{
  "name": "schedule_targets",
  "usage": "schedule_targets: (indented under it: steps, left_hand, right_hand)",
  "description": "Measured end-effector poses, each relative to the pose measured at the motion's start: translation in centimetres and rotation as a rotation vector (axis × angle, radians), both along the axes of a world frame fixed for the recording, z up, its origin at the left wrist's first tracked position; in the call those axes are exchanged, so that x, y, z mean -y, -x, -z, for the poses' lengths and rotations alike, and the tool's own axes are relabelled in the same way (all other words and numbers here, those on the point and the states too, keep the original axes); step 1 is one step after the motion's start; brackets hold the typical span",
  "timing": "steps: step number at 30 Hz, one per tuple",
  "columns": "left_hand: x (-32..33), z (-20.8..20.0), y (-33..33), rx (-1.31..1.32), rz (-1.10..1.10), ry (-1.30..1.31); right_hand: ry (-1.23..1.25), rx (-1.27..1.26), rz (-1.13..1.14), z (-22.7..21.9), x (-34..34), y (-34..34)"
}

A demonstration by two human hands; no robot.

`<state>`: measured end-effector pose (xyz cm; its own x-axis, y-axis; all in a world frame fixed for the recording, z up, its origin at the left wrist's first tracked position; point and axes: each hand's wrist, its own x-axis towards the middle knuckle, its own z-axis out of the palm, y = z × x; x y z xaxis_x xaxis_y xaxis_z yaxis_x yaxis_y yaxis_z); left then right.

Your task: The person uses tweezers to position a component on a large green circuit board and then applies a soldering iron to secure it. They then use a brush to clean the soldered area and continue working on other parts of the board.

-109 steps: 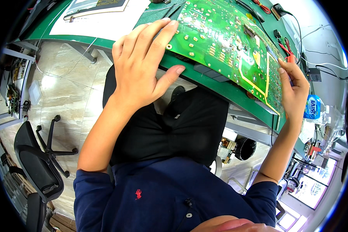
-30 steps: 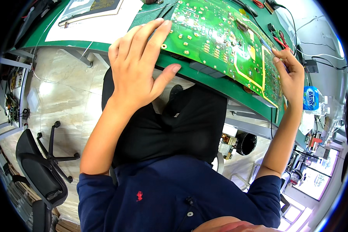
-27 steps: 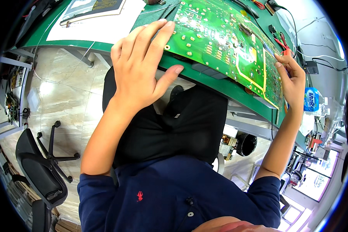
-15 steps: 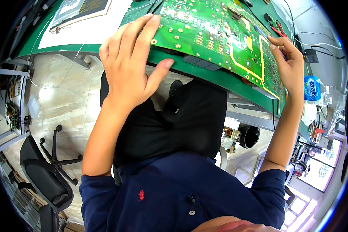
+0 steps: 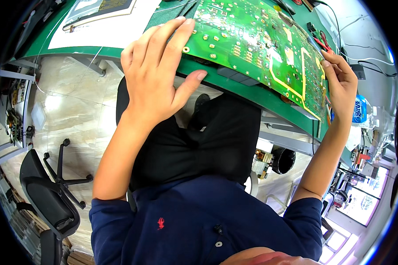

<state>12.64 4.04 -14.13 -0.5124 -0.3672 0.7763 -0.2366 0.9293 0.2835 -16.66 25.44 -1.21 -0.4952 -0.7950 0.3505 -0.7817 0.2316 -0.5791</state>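
I have the green circuit board (image 5: 261,55) lying on the green table (image 5: 262,98), with dark grey blocks (image 5: 236,76) showing under its near edge. My left hand (image 5: 152,73) is at the board's near left corner, fingers stretched out and thumb spread wide, gripping nothing; the forefinger's tip is right by the board's left edge, and I cannot tell whether it presses on it. At the board's right side, my right hand (image 5: 340,81) is narrowed to a pinch around the handle of a slim brush (image 5: 301,31), whose head reaches over the board toward its far edge. Left of the board I see a white sheet of paper (image 5: 137,33) with a dark notebook (image 5: 115,8) on it. Right of the board, beyond the right wrist, there's a bottle with a blue label (image 5: 359,109)
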Motion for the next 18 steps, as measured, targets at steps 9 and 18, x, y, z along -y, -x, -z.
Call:
schedule_targets:
  steps: [9,18]
  left_hand:
    - [0.0,-0.2,-0.3,0.029,0.006,0.002]
    - [0.0,-0.2,-0.4,0.019,0.006,0.002]
  right_hand:
    - [-0.116,-0.05,0.056,0.3,0.0,-0.3]
    - [-0.118,-0.04,0.064,0.2,0.3,-1.1]
